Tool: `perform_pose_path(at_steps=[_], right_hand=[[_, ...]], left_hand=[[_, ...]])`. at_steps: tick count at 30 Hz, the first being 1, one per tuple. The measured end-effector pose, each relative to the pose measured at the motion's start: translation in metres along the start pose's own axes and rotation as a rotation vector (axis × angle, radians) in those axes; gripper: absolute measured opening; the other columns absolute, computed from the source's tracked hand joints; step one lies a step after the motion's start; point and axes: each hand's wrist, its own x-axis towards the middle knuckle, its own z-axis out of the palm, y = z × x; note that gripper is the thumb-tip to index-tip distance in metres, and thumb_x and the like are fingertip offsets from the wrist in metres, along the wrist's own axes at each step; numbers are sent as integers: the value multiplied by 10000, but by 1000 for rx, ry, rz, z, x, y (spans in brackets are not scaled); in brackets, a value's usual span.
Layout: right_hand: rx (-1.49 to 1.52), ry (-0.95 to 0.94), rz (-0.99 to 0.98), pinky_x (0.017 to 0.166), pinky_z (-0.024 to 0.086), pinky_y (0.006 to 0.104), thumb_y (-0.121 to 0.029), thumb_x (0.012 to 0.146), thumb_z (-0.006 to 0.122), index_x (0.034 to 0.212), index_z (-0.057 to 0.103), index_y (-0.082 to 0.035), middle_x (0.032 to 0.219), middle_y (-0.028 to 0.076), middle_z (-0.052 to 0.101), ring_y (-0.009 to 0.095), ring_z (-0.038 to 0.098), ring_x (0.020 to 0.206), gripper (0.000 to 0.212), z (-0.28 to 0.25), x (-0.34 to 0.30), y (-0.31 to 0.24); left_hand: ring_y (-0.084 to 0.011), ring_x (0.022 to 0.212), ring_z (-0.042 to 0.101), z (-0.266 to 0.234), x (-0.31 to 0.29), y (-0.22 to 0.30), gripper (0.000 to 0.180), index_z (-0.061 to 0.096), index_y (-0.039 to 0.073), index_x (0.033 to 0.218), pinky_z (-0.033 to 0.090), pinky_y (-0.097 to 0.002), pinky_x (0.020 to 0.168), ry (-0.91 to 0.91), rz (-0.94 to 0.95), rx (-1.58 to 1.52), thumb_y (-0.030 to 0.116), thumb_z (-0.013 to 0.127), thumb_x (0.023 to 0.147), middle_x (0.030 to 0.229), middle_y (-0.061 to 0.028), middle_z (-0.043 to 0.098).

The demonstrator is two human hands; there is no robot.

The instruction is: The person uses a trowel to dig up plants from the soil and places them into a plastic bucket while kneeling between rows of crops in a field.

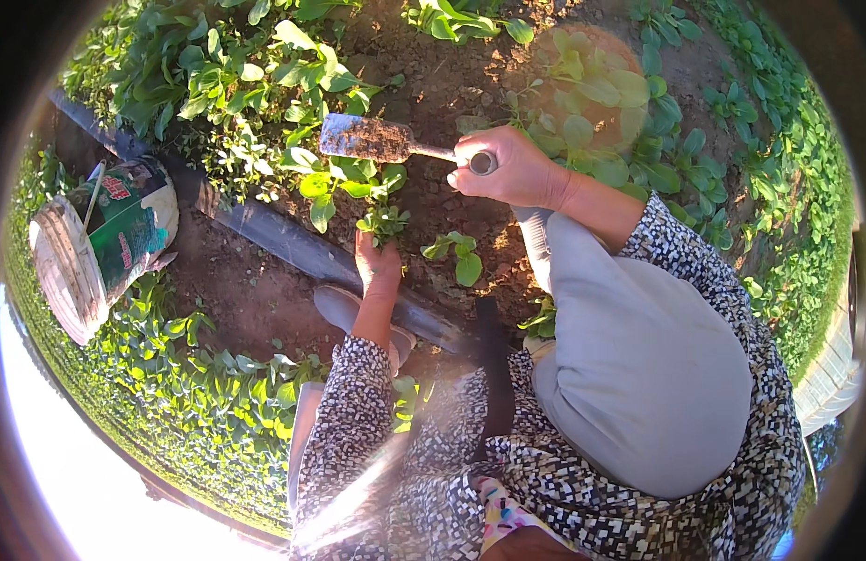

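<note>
My right hand [512,168] is closed round the handle of a small trowel [367,138]. Its flat metal blade points left and carries brown soil, held above the leafy plants. Lower and to the left, my left hand [379,266] reaches down to the ground, its fingers closed on a small green plant [384,222]. The fingertips are partly hidden by its leaves, and its roots do not show. Just right of that hand, a young leafy seedling [459,254] grows in the soil. Broad-leaved plants [344,178] stand between the trowel blade and my left hand.
A grey pipe or hose [274,234] runs diagonally along the bed, passing beside my shoe [339,307]. On the left a white and green bucket [124,234] lies tilted. Dense greens [218,393] grow at lower left, with more rows [788,187] on the right. My bent knee [648,365] is close by.
</note>
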Motion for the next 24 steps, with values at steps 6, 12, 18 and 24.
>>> perform_pose_path(at_steps=[6,12,18,24], right_hand=[[-2,5,-68,534,397,269,-236,765,666,720,609,-29,569,19,509,84,457,549,219,4,2,3],[-38,11,-101,536,393,269,-211,761,667,700,593,-40,582,28,498,83,457,565,195,0,-4,14],[41,43,-51,520,357,267,-206,769,672,677,551,-33,563,13,438,74,404,556,230,-14,-6,16],[119,169,6,509,303,245,-117,783,675,657,506,-6,610,-25,417,43,360,588,238,-17,2,-2]], left_hand=[[-220,928,567,-42,9,-1,388,475,43,1209,446,-300,835,250,-219,-214,64,587,837,1170,-109,572],[-284,906,620,-41,25,5,497,489,56,1239,469,-353,825,134,-317,418,209,676,804,1064,-151,645],[-224,891,656,-66,62,49,235,607,21,1106,525,-326,716,-9,-413,-640,74,565,881,965,-92,668],[-308,972,622,-101,81,67,361,526,58,1231,484,-364,853,-194,-202,574,75,532,871,1073,-115,647]])
